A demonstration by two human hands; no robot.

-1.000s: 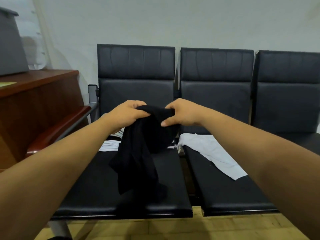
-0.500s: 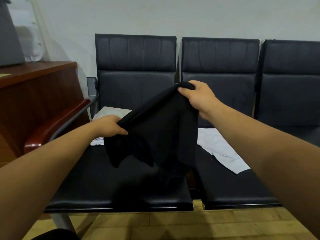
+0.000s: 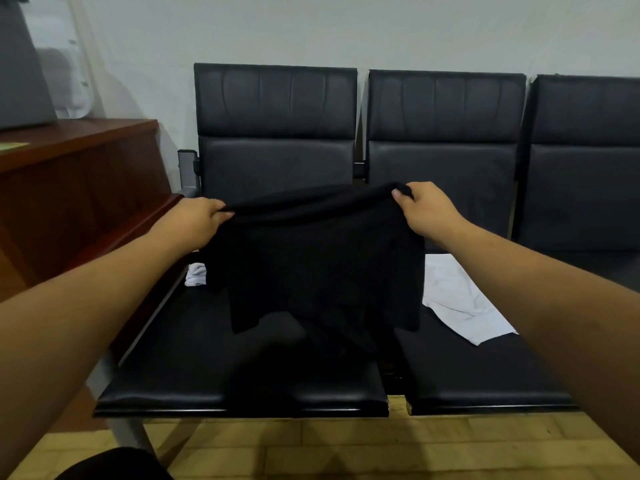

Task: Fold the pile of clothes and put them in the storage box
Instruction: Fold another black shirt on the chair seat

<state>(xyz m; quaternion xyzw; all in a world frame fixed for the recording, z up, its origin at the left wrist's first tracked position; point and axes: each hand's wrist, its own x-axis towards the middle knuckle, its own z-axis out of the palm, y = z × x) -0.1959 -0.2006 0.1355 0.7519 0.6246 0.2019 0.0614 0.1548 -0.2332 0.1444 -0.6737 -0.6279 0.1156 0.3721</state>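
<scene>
Pale wall runs behind a row of three black padded seats [image 3: 446, 109] joined side by side, standing on a wood-plank floor [image 3: 346, 445]. At the far left a reddish-brown wooden cabinet [image 3: 79, 188] stands just beside the row. On its top sits a grey container [image 3: 20, 64], only partly in view at the picture's edge.

Both bare arms reach forward over the leftmost seat. The left hand [image 3: 195, 220] grips one upper corner of a black garment [image 3: 318, 265], its fingers curled round bunched fabric. The right hand [image 3: 427, 209] pinches the other upper corner, with the thumb on the near side of the cloth. It sits a little higher than the left. Between the hands the top edge is drawn out nearly level.

The garment hangs spread in the air in front of the backrest, above the leftmost seat cushion. Its lower edge is uneven, with one flap hanging at the lower left. Whether its lowest part touches the cushion cannot be told, since it is black against black.

A white garment [image 3: 457, 299] lies flat on the middle seat. It is partly hidden behind the black garment's right edge and reaches toward the seat's front. A small bit of white cloth [image 3: 195, 273] shows at the back left of the leftmost seat, just beside the black garment's left edge.
</scene>
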